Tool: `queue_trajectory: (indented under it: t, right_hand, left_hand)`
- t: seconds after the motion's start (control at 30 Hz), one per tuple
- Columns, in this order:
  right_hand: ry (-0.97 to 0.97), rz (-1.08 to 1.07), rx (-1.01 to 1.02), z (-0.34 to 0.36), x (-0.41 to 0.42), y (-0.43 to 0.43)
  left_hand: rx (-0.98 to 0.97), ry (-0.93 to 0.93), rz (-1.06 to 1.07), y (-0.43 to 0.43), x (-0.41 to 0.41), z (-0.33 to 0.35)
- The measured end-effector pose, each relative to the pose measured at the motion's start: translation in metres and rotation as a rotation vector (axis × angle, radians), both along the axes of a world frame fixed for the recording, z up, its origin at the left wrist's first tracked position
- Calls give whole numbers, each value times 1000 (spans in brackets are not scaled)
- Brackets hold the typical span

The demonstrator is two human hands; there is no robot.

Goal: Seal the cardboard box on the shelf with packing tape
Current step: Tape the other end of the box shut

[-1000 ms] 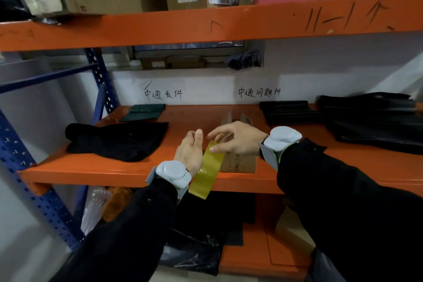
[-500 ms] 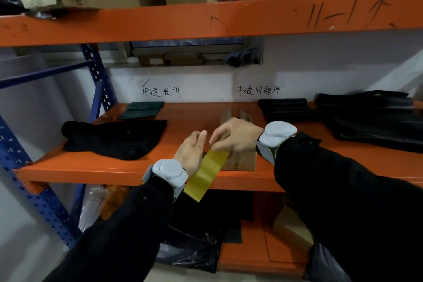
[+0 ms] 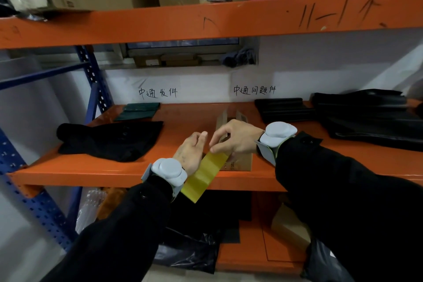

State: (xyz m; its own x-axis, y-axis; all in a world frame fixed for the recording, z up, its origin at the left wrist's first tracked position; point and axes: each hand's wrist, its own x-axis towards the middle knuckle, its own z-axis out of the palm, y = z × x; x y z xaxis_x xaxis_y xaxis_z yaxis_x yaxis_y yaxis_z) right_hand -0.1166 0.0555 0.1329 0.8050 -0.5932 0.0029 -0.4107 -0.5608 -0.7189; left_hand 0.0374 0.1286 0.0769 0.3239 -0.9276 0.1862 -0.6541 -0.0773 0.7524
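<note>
- Tgt: small brown cardboard box (image 3: pixel 240 163), flaps up, right behind my R hand (image 3: pixel 235 137).
- R hand pinches yellow tape strip (image 3: pixel 203 175) top end; strip runs down-left off box.
- L hand (image 3: pixel 190 155) beside strip, grip unclear.

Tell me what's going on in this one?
A person at an orange shelf is taping a small cardboard box. The right hand pinches the top end of a yellow strip of tape at the box's front, and the left hand lies straight-fingered alongside the strip. The box's flaps stand up at the back, so it isn't sealed yet.
</note>
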Motion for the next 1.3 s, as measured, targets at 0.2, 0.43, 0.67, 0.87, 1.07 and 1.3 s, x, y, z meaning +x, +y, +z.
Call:
queue_trajectory:
  t: [0.2,0.43,0.67,0.87,1.07,1.3]
  right_hand:
    - [25,-50,-83,-3,-1,3]
    - [-47,-67,125,-5,-4,0]
    - [18,26,3,0,-9,-2]
    - [-8,-60,-57,-3,-6,2]
    - [28,-135,-241,-10,-1,5]
    - [-79,-91,96,-7,-8,3]
  left_hand:
    - [17,-24,6,-2,-4,0]
    - [20,-35,-2,-3,-3,-1]
    - [22,-62,-7,-4,-2,1]
    - [34,-49,-1,-6,-4,-1]
    - [47,-15,-19,-7,-6,-8]
    - [13,-14,-3,-6,4,-6]
